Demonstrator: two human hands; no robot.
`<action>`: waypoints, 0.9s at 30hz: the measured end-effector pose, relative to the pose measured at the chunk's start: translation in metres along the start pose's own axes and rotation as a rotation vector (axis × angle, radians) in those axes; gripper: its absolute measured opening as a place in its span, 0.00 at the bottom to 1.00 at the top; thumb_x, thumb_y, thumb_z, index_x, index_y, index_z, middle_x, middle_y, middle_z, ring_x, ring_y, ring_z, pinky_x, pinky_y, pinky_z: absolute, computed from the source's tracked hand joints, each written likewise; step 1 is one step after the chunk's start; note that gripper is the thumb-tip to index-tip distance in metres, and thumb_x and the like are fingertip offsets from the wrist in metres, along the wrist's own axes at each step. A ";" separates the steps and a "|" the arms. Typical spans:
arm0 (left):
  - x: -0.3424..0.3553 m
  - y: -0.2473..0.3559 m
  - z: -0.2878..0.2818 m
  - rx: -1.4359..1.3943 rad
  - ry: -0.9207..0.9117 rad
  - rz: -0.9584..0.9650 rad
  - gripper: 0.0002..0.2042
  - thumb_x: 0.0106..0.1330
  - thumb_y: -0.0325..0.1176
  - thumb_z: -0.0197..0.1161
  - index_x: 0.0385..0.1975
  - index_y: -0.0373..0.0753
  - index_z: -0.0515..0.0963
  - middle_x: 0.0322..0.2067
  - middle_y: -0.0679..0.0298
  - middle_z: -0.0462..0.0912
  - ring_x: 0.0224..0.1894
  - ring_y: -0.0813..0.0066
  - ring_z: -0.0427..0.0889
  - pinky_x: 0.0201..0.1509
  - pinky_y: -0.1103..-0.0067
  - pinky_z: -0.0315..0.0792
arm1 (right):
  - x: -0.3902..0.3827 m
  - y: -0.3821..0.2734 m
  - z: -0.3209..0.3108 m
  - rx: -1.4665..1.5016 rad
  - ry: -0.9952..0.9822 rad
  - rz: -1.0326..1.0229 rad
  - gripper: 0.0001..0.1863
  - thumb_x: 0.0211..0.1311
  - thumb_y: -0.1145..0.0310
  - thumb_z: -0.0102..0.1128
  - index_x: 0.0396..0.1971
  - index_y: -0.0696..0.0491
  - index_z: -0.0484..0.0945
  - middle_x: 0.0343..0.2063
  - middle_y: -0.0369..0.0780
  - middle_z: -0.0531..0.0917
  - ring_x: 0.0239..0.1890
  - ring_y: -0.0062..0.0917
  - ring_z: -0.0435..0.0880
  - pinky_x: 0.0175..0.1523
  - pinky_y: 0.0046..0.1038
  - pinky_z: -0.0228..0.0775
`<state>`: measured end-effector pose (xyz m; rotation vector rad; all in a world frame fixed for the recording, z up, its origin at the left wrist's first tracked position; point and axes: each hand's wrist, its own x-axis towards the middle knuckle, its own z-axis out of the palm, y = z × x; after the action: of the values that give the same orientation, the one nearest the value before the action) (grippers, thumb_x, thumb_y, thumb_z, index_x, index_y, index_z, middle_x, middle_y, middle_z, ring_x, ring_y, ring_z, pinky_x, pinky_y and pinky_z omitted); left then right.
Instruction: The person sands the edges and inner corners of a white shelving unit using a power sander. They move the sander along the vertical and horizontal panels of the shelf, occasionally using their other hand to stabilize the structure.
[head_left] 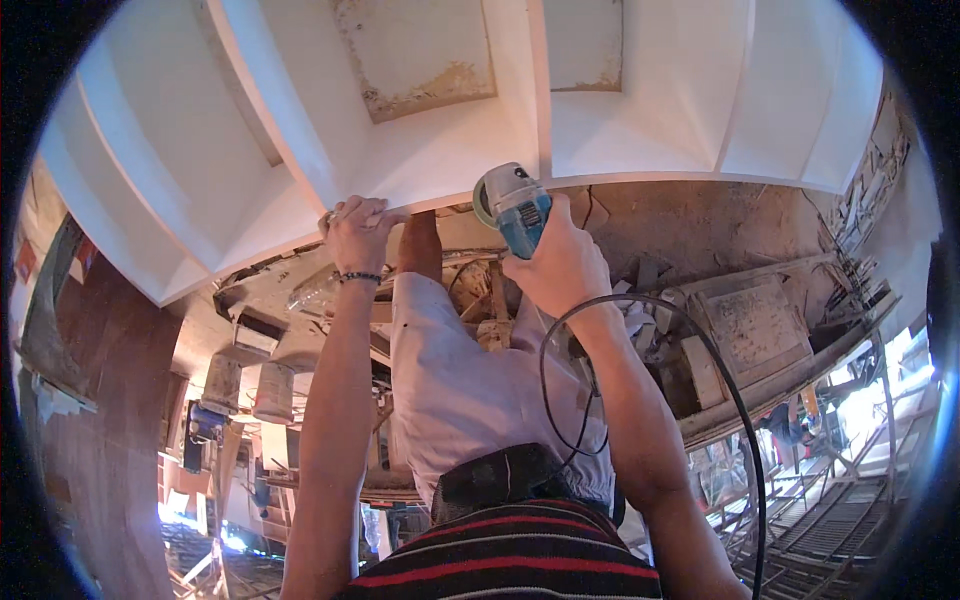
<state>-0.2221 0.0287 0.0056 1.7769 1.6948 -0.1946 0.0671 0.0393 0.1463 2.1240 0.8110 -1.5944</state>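
Observation:
My right hand [562,262] is wrapped round an angle grinder [522,218] with a teal body and a grey head. Its pale green disc [483,203] faces left, close to the front edge of a large white shelf unit [440,172]; whether they touch I cannot tell. A black cord [722,365] loops over my right forearm. To the left, my left hand [362,230] is closed over the same white edge, its fingers curled round it beside an upright divider [275,100]. The undersides of those fingers are hidden.
Wooden offcuts and scraps litter the floor beneath and right of my legs, near a wooden panel [755,320]. Buckets [272,390] stand at the left beside a brown board [110,400]. Metal racks [830,520] are at the lower right.

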 end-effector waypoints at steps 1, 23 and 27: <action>0.000 0.003 0.001 0.001 -0.045 -0.030 0.12 0.51 0.43 0.79 0.33 0.47 0.89 0.37 0.71 0.87 0.47 0.68 0.83 0.63 0.66 0.65 | 0.001 -0.002 0.002 0.001 0.001 -0.008 0.37 0.50 0.60 0.73 0.56 0.59 0.64 0.38 0.61 0.86 0.46 0.60 0.85 0.53 0.54 0.78; -0.005 -0.016 -0.004 -0.377 0.431 -0.584 0.13 0.62 0.33 0.70 0.47 0.41 0.84 0.38 0.62 0.86 0.45 0.60 0.86 0.69 0.56 0.57 | -0.015 -0.089 0.025 0.037 0.150 -0.343 0.39 0.48 0.60 0.77 0.58 0.60 0.69 0.46 0.54 0.84 0.51 0.51 0.85 0.58 0.43 0.75; -0.020 -0.033 -0.013 -0.664 0.494 -0.535 0.18 0.61 0.32 0.71 0.50 0.36 0.83 0.45 0.51 0.85 0.50 0.52 0.84 0.59 0.67 0.76 | -0.026 -0.136 0.021 -0.112 0.172 -0.323 0.39 0.49 0.63 0.77 0.59 0.59 0.69 0.48 0.54 0.84 0.51 0.48 0.85 0.58 0.43 0.74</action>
<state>-0.2599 0.0168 0.0147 0.8978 2.2131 0.5660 -0.0400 0.1255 0.1721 2.1543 1.3252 -1.4831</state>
